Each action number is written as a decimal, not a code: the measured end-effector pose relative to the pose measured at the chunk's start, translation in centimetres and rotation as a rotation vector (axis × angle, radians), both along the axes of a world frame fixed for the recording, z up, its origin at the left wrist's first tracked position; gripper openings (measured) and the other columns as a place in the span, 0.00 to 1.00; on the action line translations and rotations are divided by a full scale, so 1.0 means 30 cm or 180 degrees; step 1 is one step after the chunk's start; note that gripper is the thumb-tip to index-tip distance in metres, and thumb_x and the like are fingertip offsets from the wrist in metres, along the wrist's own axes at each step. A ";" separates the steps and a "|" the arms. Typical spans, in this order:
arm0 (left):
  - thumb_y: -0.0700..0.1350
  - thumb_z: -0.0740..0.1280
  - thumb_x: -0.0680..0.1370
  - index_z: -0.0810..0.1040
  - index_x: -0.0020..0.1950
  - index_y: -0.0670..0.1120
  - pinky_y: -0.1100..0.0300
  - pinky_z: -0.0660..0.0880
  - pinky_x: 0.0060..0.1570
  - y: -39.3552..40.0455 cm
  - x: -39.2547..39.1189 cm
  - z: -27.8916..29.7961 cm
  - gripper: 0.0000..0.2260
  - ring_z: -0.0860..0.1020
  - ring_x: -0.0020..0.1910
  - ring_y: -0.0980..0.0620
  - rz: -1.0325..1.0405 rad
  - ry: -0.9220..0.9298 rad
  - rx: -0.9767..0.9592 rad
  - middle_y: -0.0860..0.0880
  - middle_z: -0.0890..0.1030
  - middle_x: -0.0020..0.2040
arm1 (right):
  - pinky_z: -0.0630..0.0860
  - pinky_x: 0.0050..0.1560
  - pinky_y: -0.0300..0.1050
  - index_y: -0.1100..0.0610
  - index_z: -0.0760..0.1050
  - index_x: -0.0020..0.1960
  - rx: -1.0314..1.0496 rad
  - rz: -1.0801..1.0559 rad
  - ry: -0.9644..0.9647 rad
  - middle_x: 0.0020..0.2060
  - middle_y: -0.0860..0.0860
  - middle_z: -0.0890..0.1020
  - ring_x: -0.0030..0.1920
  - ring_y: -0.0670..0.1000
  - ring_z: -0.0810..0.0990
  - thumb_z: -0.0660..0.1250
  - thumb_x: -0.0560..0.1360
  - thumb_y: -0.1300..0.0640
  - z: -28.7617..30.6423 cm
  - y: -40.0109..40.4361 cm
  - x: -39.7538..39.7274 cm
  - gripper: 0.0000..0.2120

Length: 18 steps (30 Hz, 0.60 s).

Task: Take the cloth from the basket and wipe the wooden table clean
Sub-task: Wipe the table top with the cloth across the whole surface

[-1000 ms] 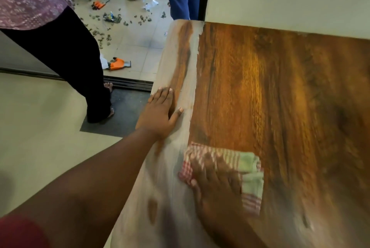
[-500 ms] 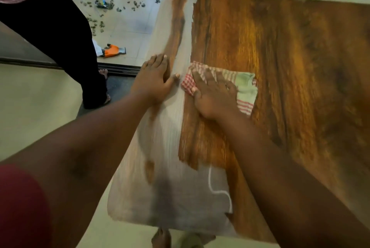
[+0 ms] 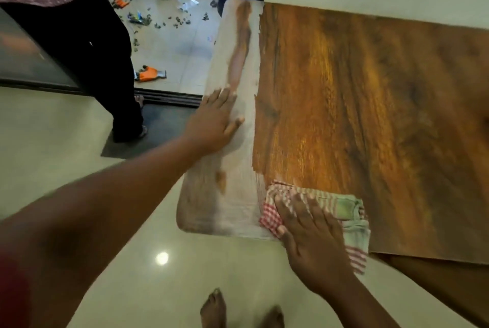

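Wooden table, one cloth, two flat hands, perhaps pressing.

Since half a second ago I have dragged the cloth back toward me with my right hand, from beside my left hand down to the table's near edge at about 6 o'clock, where one corner now hangs over. The wiped glossy brown area has widened at that near end.
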<state>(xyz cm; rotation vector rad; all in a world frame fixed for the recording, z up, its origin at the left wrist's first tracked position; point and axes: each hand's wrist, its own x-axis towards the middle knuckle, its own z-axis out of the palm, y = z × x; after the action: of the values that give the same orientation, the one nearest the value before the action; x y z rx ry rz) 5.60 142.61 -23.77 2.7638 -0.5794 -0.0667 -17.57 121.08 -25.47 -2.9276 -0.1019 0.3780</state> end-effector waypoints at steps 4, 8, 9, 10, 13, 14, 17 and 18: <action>0.59 0.47 0.81 0.45 0.79 0.43 0.55 0.37 0.73 0.064 -0.205 -0.068 0.31 0.43 0.77 0.47 0.0228 0.0155 0.0209 0.43 0.46 0.79 | 0.38 0.71 0.52 0.32 0.28 0.71 -0.0128 0.0160 -0.0061 0.77 0.44 0.41 0.76 0.50 0.36 0.33 0.75 0.38 -0.016 -0.029 0.066 0.26; 0.58 0.45 0.82 0.49 0.78 0.42 0.56 0.38 0.74 0.068 -0.271 -0.115 0.30 0.46 0.78 0.47 0.0422 0.0113 0.0154 0.43 0.51 0.79 | 0.41 0.71 0.55 0.35 0.38 0.75 -0.0134 -0.0024 -0.0136 0.78 0.47 0.46 0.77 0.52 0.43 0.37 0.76 0.40 -0.027 -0.027 0.250 0.27; 0.58 0.46 0.82 0.50 0.78 0.42 0.56 0.39 0.74 0.064 -0.271 -0.117 0.29 0.47 0.78 0.47 0.0451 0.0104 0.0122 0.42 0.51 0.79 | 0.39 0.71 0.56 0.36 0.38 0.75 -0.0111 -0.0078 -0.0098 0.78 0.47 0.45 0.77 0.52 0.41 0.38 0.78 0.41 -0.028 -0.022 0.296 0.26; 0.57 0.47 0.82 0.50 0.78 0.42 0.56 0.39 0.74 0.061 -0.265 -0.119 0.29 0.48 0.78 0.47 0.0472 0.0109 0.0086 0.42 0.52 0.79 | 0.37 0.71 0.56 0.36 0.37 0.75 -0.0105 -0.0106 -0.0041 0.78 0.47 0.44 0.77 0.52 0.40 0.39 0.79 0.42 -0.028 -0.014 0.329 0.25; 0.56 0.50 0.83 0.51 0.78 0.42 0.57 0.40 0.73 0.063 -0.235 -0.116 0.28 0.48 0.78 0.48 0.0550 0.0217 -0.0006 0.43 0.52 0.79 | 0.37 0.72 0.57 0.37 0.38 0.76 -0.0048 -0.0031 -0.0029 0.78 0.48 0.44 0.77 0.54 0.40 0.38 0.79 0.41 -0.038 0.009 0.290 0.26; 0.56 0.51 0.83 0.51 0.78 0.42 0.56 0.41 0.73 0.064 -0.234 -0.116 0.28 0.48 0.78 0.48 0.0578 0.0246 -0.0017 0.43 0.52 0.79 | 0.38 0.71 0.57 0.37 0.38 0.76 -0.0019 0.0060 -0.0092 0.78 0.48 0.46 0.77 0.54 0.42 0.37 0.78 0.40 -0.043 0.014 0.233 0.27; 0.55 0.51 0.83 0.52 0.78 0.43 0.57 0.41 0.73 0.062 -0.237 -0.118 0.28 0.48 0.78 0.50 0.0613 0.0256 -0.0081 0.45 0.52 0.79 | 0.37 0.71 0.54 0.35 0.38 0.75 0.0005 0.0293 -0.0126 0.78 0.46 0.47 0.77 0.53 0.43 0.35 0.76 0.39 -0.041 0.000 0.035 0.27; 0.55 0.51 0.83 0.51 0.78 0.43 0.58 0.40 0.73 0.063 -0.234 -0.119 0.28 0.47 0.77 0.51 0.0615 0.0252 -0.0125 0.45 0.52 0.79 | 0.36 0.71 0.52 0.34 0.37 0.75 -0.0016 0.0351 -0.0110 0.78 0.45 0.47 0.77 0.52 0.43 0.35 0.77 0.39 -0.038 -0.026 -0.010 0.26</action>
<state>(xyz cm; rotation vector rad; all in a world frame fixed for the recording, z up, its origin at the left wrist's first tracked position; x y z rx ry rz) -1.43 144.51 -27.35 2.7496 -0.2886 -0.1189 -17.88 120.30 -26.62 -2.9421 -0.2686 0.3445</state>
